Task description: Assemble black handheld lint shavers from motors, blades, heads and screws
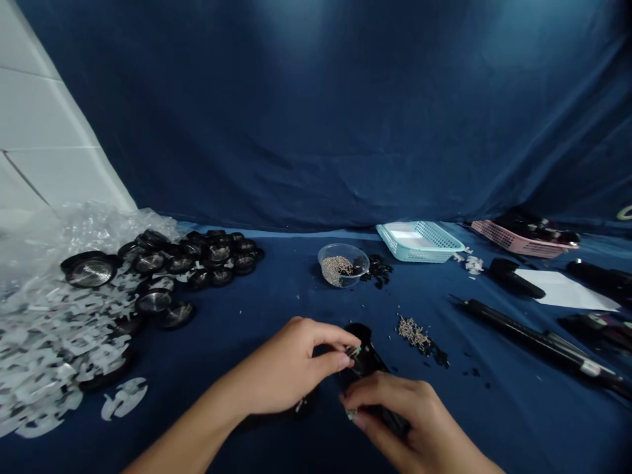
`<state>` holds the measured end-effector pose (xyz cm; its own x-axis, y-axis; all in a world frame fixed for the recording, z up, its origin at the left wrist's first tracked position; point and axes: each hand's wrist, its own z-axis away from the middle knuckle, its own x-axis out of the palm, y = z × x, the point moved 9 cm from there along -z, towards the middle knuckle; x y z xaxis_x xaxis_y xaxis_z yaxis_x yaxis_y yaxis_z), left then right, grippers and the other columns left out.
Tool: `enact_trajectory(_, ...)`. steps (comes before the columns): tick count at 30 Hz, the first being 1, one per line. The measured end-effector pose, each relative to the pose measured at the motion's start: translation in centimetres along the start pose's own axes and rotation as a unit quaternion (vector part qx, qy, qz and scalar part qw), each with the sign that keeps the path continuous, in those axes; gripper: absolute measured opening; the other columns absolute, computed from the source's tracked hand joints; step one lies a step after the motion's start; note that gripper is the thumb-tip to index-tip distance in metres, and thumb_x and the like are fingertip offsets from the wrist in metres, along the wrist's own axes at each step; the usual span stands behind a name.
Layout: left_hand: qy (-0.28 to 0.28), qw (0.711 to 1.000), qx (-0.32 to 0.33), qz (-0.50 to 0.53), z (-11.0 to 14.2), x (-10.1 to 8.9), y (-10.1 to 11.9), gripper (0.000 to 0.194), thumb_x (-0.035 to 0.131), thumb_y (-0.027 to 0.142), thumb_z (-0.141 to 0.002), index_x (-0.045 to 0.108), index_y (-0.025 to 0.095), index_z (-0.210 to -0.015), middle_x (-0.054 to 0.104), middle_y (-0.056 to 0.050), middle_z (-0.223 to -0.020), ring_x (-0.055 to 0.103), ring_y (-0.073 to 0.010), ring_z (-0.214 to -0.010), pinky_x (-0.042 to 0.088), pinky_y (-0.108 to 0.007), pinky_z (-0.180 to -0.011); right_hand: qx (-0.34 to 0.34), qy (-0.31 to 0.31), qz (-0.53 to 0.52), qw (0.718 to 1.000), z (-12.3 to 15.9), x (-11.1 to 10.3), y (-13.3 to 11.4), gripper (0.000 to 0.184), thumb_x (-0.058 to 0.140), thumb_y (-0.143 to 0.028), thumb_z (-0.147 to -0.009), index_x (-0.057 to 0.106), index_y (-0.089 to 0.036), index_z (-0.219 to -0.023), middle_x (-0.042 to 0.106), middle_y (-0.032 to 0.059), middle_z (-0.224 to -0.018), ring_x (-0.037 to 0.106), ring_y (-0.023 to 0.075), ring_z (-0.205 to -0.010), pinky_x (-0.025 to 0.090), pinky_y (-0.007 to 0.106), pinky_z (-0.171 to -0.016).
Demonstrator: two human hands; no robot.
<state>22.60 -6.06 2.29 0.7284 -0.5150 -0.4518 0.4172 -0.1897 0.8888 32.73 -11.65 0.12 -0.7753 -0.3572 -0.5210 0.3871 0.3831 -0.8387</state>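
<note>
Head view: near the blue surface's (pixel 276 283) near edge, the left hand (pixel 289 368) pinches a small greenish part (pixel 352 352) above a black casing (pixel 366 361); the right hand (pixel 407 415) pinches another greenish bit (pixel 351 414), whether joined I cannot tell. Likely both stay low to keep the casing close. Loose metal pieces (pixel 413 332) lie toward the right edge, probably for easy reach. Both forearms slant inward, knuckles up, thumbs meeting bent forefingers.

1 head-worn camera looks forward and down, near the bare left hand (pixel 289 368) and right hand (pixel 405 403), towards a dark-blue fabric curtain (pixel 316 118).
</note>
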Motion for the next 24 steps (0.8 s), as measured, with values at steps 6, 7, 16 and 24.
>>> enact_trajectory(6, 0.031, 0.997, -0.022, 0.074, -0.2, -1.3, -1.1, 0.031, 0.064, 0.033, -0.081, 0.069, 0.027, -0.111, 0.074, -0.002, -0.095, 0.069, -0.0201, -0.095, 0.049, -0.029, -0.087, 0.031, 0.075, 0.045, 0.996, 1.1, -1.9, 1.5, 0.033, 0.056, -0.022, -0.088, 0.06, -0.031, -0.12, 0.067, 0.001, -0.113, 0.062, 0.0173, -0.105, 0.05, 0.03, -0.091)
enact_trajectory(7, 0.043, 0.996, -0.03, 0.077, 0.0, -1.7, -1.2, 0.03, 0.065, 0.034, -0.08, 0.069, 0.026, -0.109, 0.075, -0.003, -0.094, 0.068, -0.0205, -0.096, 0.049, -0.03, -0.087, 0.047, 0.112, 0.079, 0.989, 1.4, -2.6, 2.2, 0.035, 0.054, -0.025, -0.089, 0.057, -0.031, -0.123, 0.063, 0.0024, -0.12, 0.059, 0.0194, -0.112, 0.048, 0.035, -0.095)
enact_trajectory(16, 0.08, 0.973, -0.079, 0.203, 2.6, -1.9, -1.7, 0.021, 0.071, 0.026, -0.075, 0.052, 0.019, -0.079, 0.075, -0.004, -0.092, 0.063, -0.0101, -0.065, 0.047, -0.022, -0.059, 0.208, 0.076, 0.297, 0.929, 1.2, -1.8, 7.8, 0.066, 0.057, -0.036, -0.08, 0.043, -0.016, -0.142, 0.06, 0.0144, -0.124, 0.058, 0.0345, -0.108, 0.045, 0.054, -0.09)
enact_trajectory(24, 0.168, 0.965, -0.046, 0.194, 5.1, -1.1, -3.3, 0.027, 0.069, 0.037, -0.078, 0.063, 0.023, -0.1, 0.075, -0.004, -0.093, 0.067, -0.0153, -0.077, 0.052, -0.022, -0.063, 0.156, 0.092, 0.099, 0.978, -0.3, -2.6, 8.2, 0.053, 0.068, -0.021, -0.067, 0.062, -0.018, -0.119, 0.066, 0.0084, -0.106, 0.063, 0.0245, -0.095, 0.049, 0.036, -0.083)
